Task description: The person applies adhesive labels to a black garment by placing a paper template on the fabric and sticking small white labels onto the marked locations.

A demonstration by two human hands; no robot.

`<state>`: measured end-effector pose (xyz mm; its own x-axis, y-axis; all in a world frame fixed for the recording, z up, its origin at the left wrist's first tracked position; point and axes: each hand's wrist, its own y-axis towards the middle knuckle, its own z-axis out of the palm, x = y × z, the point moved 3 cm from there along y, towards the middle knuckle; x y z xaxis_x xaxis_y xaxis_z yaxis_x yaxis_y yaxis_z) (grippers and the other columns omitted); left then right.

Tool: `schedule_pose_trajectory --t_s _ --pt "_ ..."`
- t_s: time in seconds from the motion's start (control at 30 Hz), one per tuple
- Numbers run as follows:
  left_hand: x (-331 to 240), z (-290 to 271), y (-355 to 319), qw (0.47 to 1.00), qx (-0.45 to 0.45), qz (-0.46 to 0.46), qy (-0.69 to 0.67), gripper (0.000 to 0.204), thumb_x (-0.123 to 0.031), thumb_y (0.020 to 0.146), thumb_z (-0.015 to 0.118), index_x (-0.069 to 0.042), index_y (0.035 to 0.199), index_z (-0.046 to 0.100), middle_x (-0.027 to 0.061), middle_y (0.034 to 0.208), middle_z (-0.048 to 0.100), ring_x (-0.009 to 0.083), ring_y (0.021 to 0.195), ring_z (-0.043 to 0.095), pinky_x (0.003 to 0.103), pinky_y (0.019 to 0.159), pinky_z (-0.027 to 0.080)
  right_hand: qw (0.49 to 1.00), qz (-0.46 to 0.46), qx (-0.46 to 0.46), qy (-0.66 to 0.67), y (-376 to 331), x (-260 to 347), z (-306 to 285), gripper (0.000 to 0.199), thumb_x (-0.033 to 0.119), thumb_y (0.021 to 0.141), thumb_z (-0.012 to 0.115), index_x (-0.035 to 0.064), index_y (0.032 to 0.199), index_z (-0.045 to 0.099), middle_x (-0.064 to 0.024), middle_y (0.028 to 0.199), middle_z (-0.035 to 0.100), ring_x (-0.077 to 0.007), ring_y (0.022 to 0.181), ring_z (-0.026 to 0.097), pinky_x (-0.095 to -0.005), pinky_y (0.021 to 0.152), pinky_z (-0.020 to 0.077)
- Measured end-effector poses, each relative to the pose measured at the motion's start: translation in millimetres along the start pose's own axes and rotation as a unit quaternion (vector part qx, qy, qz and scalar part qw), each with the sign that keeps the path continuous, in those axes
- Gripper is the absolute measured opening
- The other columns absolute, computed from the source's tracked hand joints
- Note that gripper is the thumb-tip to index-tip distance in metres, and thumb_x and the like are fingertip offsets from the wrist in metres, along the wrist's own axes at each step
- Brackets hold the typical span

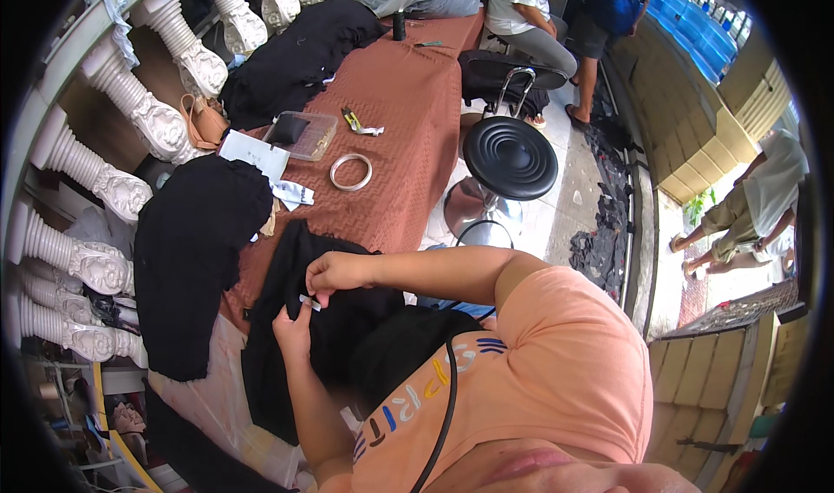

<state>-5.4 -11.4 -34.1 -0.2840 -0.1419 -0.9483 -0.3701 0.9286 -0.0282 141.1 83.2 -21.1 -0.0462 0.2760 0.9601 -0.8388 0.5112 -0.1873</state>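
Small white tag (pixel 310 302) apparently pinched between hands (pixel 313 297), over black garment (pixel 347 319)

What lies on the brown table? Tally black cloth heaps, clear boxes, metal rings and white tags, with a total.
Black cloth heaps: 3
Clear box: 1
Metal ring: 1
White tag: 1
Total: 6

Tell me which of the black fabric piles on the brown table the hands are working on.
The nearest black cloth, at the table's near end: both the left hand and right hand pinch a small white tag against it. The other piles lie untouched.
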Motion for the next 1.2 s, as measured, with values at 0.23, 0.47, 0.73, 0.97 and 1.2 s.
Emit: schedule_pose_trajectory --t_s 0.23,0.47,0.73,0.97,1.2 --pt "5 -3 1 1.0 -0.001 -0.012 -0.008 0.023 -0.017 0.086 0.068 0.004 0.093 0.066 -0.0015 0.077 0.062 0.0055 0.072 0.052 0.023 0.066 0.044 0.997 0.062 0.04 -0.019 -10 27 5 0.008 0.016 0.087 0.059 0.0092 0.086 0.063 0.0058 0.059 0.046 -0.0053 0.048 0.036 -0.0199 0.046 0.0271" --pt "7 -2 2 1.0 0.016 -0.005 -0.001 0.021 -0.015 0.085 0.068 0.003 0.097 0.066 -0.0006 0.083 0.063 0.0064 0.077 0.054 0.024 0.071 0.045 0.951 -0.187 0.071 -0.236 -13 55 5 0.014 0.02 0.085 0.064 0.0069 0.083 0.064 0.0009 0.069 0.058 -0.0139 0.059 0.055 -0.028 0.052 0.0403" --pt "7 -3 2 1.0 0.0 -0.013 0.01 0.025 -0.018 0.084 0.069 0.004 0.095 0.066 0.0053 0.082 0.067 0.0091 0.076 0.057 0.027 0.072 0.047 0.613 -0.246 -0.171 -0.731 -41 126 -28 0.011 0.018 0.078 0.059 0.0094 0.082 0.063 -0.0082 0.081 0.062 -0.0271 0.067 0.066 -0.041 0.058 0.0524" --pt "4 -3 1 1.0 -0.005 -0.007 0.011 0.027 -0.02 0.084 0.069 0.005 0.093 0.066 0.0043 0.079 0.065 0.0087 0.075 0.056 0.027 0.071 0.046 0.585 -0.328 -0.33 -0.665 -60 155 -56 0.007 0.013 0.075 0.057 0.0086 0.08 0.057 -0.0065 0.075 0.057 -0.0274 0.064 0.063 -0.0389 0.053 0.0504" --pt "6 0 2 1.0 -0.008 -0.012 0.023 0.027 -0.021 0.083 0.07 0.004 0.092 0.066 0.0051 0.076 0.065 0.0087 0.074 0.056 0.028 0.07 0.046 0.662 -0.467 -0.367 -0.457 -57 159 -46 0.015 0.015 0.082 0.069 0.0052 0.073 0.061 -0.0061 0.077 0.066 -0.0208 0.058 0.063 -0.0312 0.052 0.0506"
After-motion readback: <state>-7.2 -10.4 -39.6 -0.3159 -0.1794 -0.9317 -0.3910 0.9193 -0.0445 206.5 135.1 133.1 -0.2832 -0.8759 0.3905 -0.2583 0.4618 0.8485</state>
